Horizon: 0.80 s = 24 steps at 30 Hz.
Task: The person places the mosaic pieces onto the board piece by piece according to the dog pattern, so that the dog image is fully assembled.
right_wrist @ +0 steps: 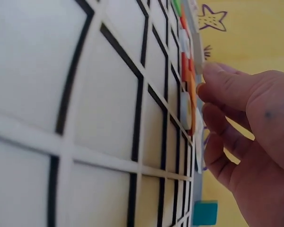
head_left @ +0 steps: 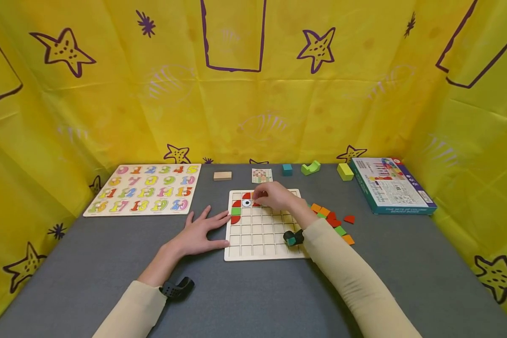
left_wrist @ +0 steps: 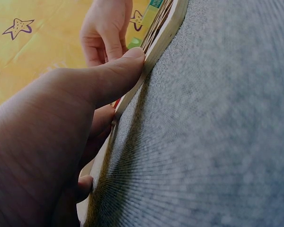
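Note:
A square wooden grid board [head_left: 257,239] lies on the table with several tiles in its upper left cells. Among them are a red quarter-round tile [head_left: 235,219], a green square tile [head_left: 235,211] and a white eye tile [head_left: 246,203]. My left hand [head_left: 200,233] spreads its fingers along the board's left side, thumb and fingertips touching the edge. Over the top rows, my right hand [head_left: 274,195] has its fingers curled, thumb and forefinger at a small orange tile [right_wrist: 193,101]. The palm partly hides the tiles beneath in the head view.
Loose red, green and orange tiles [head_left: 340,230] lie right of the board, partly behind the right forearm. A number puzzle board [head_left: 143,191] sits at left, a game box [head_left: 390,185] at right. A pattern card [head_left: 262,175] and several blocks [head_left: 287,170] line the back.

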Tool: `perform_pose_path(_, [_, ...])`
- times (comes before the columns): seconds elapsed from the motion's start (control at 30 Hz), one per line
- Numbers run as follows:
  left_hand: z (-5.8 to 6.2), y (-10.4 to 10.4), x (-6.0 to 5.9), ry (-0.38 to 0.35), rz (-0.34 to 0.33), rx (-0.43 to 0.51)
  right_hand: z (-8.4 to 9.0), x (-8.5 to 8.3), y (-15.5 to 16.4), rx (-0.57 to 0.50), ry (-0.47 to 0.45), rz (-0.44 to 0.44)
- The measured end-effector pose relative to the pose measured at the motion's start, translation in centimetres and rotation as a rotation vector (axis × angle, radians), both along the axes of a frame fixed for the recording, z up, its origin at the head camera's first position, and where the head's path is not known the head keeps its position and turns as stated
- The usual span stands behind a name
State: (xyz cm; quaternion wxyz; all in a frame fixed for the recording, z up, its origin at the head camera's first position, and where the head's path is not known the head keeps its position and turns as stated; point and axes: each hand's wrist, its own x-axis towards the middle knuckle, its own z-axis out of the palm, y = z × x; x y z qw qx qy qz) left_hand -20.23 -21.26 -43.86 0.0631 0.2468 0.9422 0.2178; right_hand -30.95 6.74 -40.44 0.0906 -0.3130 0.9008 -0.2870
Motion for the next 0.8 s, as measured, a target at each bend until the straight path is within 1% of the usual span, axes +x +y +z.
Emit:
perform_pose_path(0.13, [0.1, 0.1, 0.0, -0.001, 0.000, 0.001, 0.1, 0.1, 1.0, -0.040, -0.017, -0.035])
perform_pose_path(0.3, [0.2, 0.2, 0.0, 0.004, -0.006, 0.006, 0.3, 0.5, 2.7, -0.082, -0.014, -0.044])
perform_pose_path(0.43, [0.2, 0.1, 0.1, 0.004, -0.008, 0.007, 0.9, 1.1, 4.2, -0.087, -0.027, -0.062])
perform_pose_path(0.6, [0.1, 0.1, 0.2, 0.001, 0.000, 0.001, 1.6, 2.0, 6.4, -0.094, -0.018, -0.079])
perform_pose_path(0.8, [0.1, 0.1, 0.1, 0.003, 0.005, 0.003, 2.4, 3.4, 9.1, -0.102, -0.019, -0.113])
